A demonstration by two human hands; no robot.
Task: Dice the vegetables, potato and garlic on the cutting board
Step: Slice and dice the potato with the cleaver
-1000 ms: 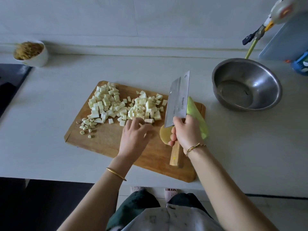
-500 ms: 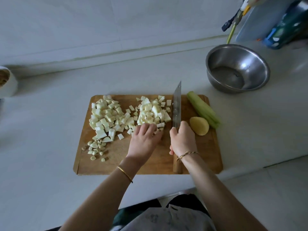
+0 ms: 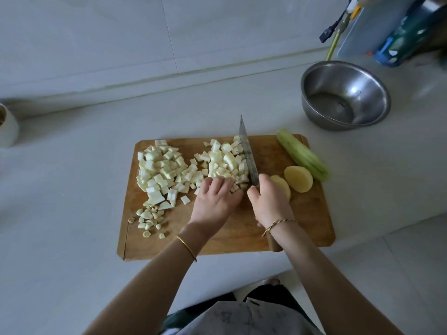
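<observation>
2 hands meet on the cutting board [image 3: 302, 213]: our right hand [image 3: 268, 201] clenches the knife [image 3: 246, 153] beside the cubes [image 3: 222, 160]; our left hand [image 3: 215, 201] seemingly claws them. We keep fingertips tucked behind knuckles.

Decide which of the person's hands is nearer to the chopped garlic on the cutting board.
Left. The left hand is at the diced pile, right of the garlic and apart from it. The right hand, gripping the knife, is farther right again.
</observation>
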